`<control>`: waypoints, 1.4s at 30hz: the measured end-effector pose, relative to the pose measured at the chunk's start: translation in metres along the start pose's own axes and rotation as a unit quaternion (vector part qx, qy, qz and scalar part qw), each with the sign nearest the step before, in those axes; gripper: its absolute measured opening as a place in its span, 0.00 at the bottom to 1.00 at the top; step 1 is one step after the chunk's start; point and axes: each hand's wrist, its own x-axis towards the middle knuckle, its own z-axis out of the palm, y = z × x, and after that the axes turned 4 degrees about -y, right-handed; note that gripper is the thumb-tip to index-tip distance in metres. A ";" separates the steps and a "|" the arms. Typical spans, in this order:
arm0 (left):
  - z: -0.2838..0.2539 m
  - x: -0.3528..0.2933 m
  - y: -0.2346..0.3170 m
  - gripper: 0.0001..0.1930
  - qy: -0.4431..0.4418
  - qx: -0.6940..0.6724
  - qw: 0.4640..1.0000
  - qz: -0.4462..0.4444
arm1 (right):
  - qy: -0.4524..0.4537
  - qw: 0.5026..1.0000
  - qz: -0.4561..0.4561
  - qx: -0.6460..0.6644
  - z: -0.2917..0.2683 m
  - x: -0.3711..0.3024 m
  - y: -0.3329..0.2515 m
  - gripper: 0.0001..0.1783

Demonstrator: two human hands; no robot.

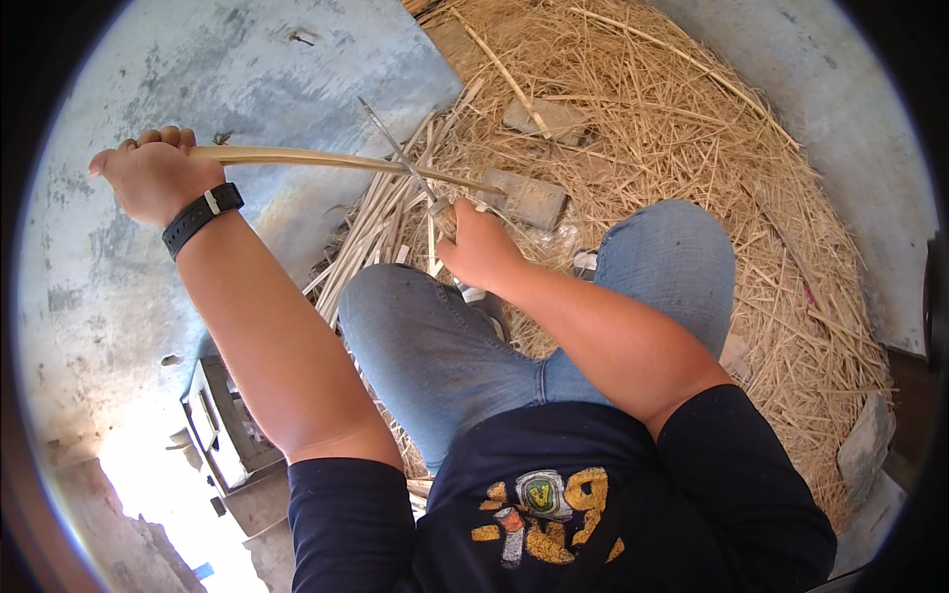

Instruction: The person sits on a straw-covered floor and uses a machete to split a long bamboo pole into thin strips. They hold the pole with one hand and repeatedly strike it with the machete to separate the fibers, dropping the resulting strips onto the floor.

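Observation:
My left hand (158,173), raised at the far left, is closed around one end of a long pale bamboo strip (297,156). From there the strip runs to the right, bending slightly downward, and its far end lies near a brick on the floor. My right hand (479,247) grips the handle of a knife (395,143) in front of my knees. The narrow metal blade points up and to the left and crosses the strip near its right part. Blade and strip look in contact at the crossing.
Straw-like shavings (672,109) cover the floor ahead and to the right. A grey brick (529,198) and another block (549,119) lie among them. Split strips (371,227) are heaped by my left knee. A worn blue wall (267,69) stands left, near a dark wooden frame (232,425).

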 end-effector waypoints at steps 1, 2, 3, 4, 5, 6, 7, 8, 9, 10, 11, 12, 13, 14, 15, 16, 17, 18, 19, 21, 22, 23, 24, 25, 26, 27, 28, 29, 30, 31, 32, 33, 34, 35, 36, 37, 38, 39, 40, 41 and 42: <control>0.000 -0.001 0.001 0.23 0.004 0.001 1.000 -0.001 | -0.001 1.000 0.003 -0.003 0.001 0.000 0.000 0.22; -0.001 0.001 -0.001 0.23 0.000 0.000 1.000 -0.001 | -0.001 1.000 0.007 -0.006 -0.001 0.000 -0.002 0.22; -0.003 0.005 -0.003 0.23 -0.005 -0.001 1.000 -0.001 | -0.001 1.000 0.011 -0.009 -0.004 -0.001 -0.005 0.22; -0.005 0.008 -0.005 0.23 -0.010 -0.002 1.000 -0.001 | -0.006 1.000 -0.007 -0.010 -0.006 -0.004 -0.008 0.22; -0.007 0.009 -0.006 0.23 -0.012 -0.001 1.000 0.001 | -0.013 1.000 -0.026 -0.011 -0.010 -0.009 -0.016 0.21; -0.008 0.009 -0.006 0.23 -0.013 -0.001 1.000 0.002 | -0.019 0.999 -0.045 -0.014 -0.016 -0.013 -0.023 0.21; -0.009 0.009 -0.007 0.23 -0.015 0.000 1.000 0.003 | -0.024 0.998 -0.060 -0.014 -0.020 -0.016 -0.028 0.21; -0.009 0.009 -0.007 0.23 -0.015 0.003 1.000 0.005 | -0.031 0.997 -0.076 -0.013 -0.024 -0.019 -0.032 0.21; -0.008 0.008 -0.007 0.23 -0.015 0.006 1.000 0.007 | -0.038 0.995 -0.092 -0.013 -0.025 -0.021 -0.034 0.20; -0.008 0.007 -0.008 0.23 -0.015 0.009 1.000 0.009 | -0.044 0.998 -0.053 0.012 -0.021 -0.020 -0.028 0.20; -0.006 0.006 -0.007 0.23 -0.011 0.011 1.000 0.002 | -0.047 0.998 -0.013 0.039 -0.013 -0.017 -0.018 0.21; -0.005 0.006 -0.005 0.23 -0.004 0.014 1.000 -0.001 | -0.051 0.996 0.022 0.066 -0.005 -0.012 -0.010 0.21; -0.005 0.006 -0.003 0.23 0.002 0.016 1.000 -0.005 | -0.036 0.999 0.017 0.035 -0.001 -0.007 -0.001 0.20; -0.007 0.007 -0.002 0.23 0.000 0.014 1.000 -0.002 | -0.020 1.000 0.012 0.004 0.000 0.000 0.009 0.20; -0.009 0.008 -0.004 0.23 -0.003 0.013 1.000 -0.003 | -0.003 1.000 0.010 -0.027 0.000 0.003 0.013 0.19; -0.010 0.011 -0.005 0.23 -0.007 0.011 1.000 -0.003 | 0.010 0.999 -0.005 -0.030 0.002 0.005 0.017 0.19; -0.012 0.012 -0.006 0.24 -0.012 0.002 1.000 -0.002 | -0.012 1.000 -0.007 -0.016 0.000 0.003 0.010 0.19; -0.015 0.012 -0.007 0.24 -0.015 -0.007 1.000 -0.003 | -0.036 0.999 -0.007 -0.005 -0.007 -0.004 -0.004 0.19; -0.018 0.013 -0.009 0.25 -0.018 -0.016 1.000 -0.003 | -0.059 0.998 -0.008 0.006 -0.014 -0.009 -0.016 0.19; -0.015 0.014 -0.015 0.26 -0.026 -0.007 1.000 0.008 | -0.089 0.995 -0.009 0.042 -0.024 -0.019 -0.029 0.19; -0.012 0.015 -0.017 0.26 -0.030 -0.002 0.999 0.013 | -0.104 0.993 -0.009 0.061 -0.025 -0.022 -0.030 0.20; -0.013 0.015 -0.007 0.27 -0.018 0.018 1.000 0.011 | -0.094 0.994 0.011 0.056 -0.016 -0.020 -0.026 0.20; -0.006 0.007 -0.001 0.27 -0.012 0.031 0.999 0.004 | -0.073 0.995 0.035 0.050 -0.005 -0.009 -0.007 0.20; 0.003 0.003 0.005 0.27 -0.010 0.038 0.999 -0.002 | -0.047 0.996 0.057 0.044 -0.001 0.003 0.009 0.19; 0.006 0.002 0.002 0.26 -0.022 0.038 0.999 0.003 | -0.038 0.997 0.060 -0.009 -0.009 0.008 0.013 0.17; 0.009 0.000 0.000 0.26 -0.027 0.030 0.999 0.001 | -0.048 0.996 0.077 0.004 -0.012 0.011 0.016 0.19; 0.013 -0.003 0.000 0.26 -0.032 0.021 0.999 -0.001 | -0.058 0.994 0.093 0.017 -0.015 0.013 0.018 0.21; 0.013 -0.003 -0.001 0.26 -0.034 0.017 0.999 -0.001 | -0.073 0.991 0.107 0.030 -0.018 0.013 0.013 0.23; 0.013 -0.004 -0.001 0.26 -0.036 0.012 0.999 0.001 | -0.094 0.985 0.112 0.087 -0.019 0.005 0.005 0.21; 0.014 -0.003 -0.001 0.25 -0.038 0.006 0.999 0.003 | -0.075 0.991 0.061 0.091 -0.021 -0.001 -0.004 0.19; 0.015 -0.006 -0.003 0.25 -0.041 0.003 0.999 0.001 | -0.057 0.994 0.015 0.095 -0.022 -0.009 -0.013 0.17; 0.015 -0.008 -0.005 0.24 -0.045 0.000 0.999 0.011 | -0.040 0.994 -0.030 0.099 -0.024 -0.017 -0.021 0.16; 0.016 -0.011 -0.006 0.22 -0.049 -0.002 0.999 0.020 | -0.015 0.996 -0.072 0.055 -0.027 -0.024 -0.026 0.17; 0.010 -0.007 0.003 0.20 -0.044 0.000 0.998 0.045 | -0.034 0.997 -0.053 0.052 -0.021 -0.023 -0.029 0.17; 0.009 -0.006 0.002 0.21 -0.036 0.024 0.998 0.051 | -0.042 0.998 -0.025 0.047 -0.018 -0.017 -0.024 0.18; 0.007 -0.005 0.000 0.21 -0.027 0.049 0.997 0.059 | -0.051 0.998 0.001 0.043 -0.014 -0.011 -0.016 0.19; 0.017 -0.008 -0.009 0.21 -0.031 0.061 0.996 0.059 | -0.042 0.998 0.036 0.005 -0.014 -0.001 0.007 0.20; 0.022 -0.006 -0.005 0.22 -0.032 0.041 0.998 0.034 | -0.039 0.997 0.060 -0.029 -0.014 0.010 0.028 0.22; 0.021 -0.004 -0.001 0.23 -0.031 0.025 0.999 0.010 | -0.039 0.994 0.084 -0.063 -0.014 0.018 0.036 0.23; 0.015 -0.002 -0.001 0.24 -0.026 0.012 0.999 -0.017 | -0.049 0.993 0.094 -0.043 -0.014 0.018 0.032 0.24; 0.011 0.000 -0.001 0.24 -0.021 0.012 1.000 -0.002 | -0.059 0.992 0.105 -0.022 -0.012 0.016 0.027 0.26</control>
